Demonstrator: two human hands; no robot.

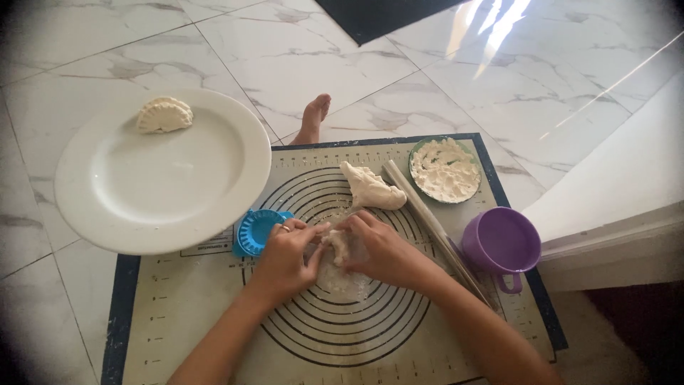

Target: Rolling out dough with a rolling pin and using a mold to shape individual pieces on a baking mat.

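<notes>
Pinching a small dough piece (336, 246) between left hand (285, 258) and right hand (381, 249), both closed together on it; best worked with even, gentle fingertip pressure over the floured mat (214, 321).

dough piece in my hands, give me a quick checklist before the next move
1. Dough piece held by both left hand and right hand: ok.
2. Work is over the floured middle of the baking mat: ok.
3. Blue dumpling press beside the left hand: ok.
4. Flour dish filled: ok.
5. White plate has room, one shaped dumpling on it: ok.
6. Piece's thickness: cannot tell.
</notes>
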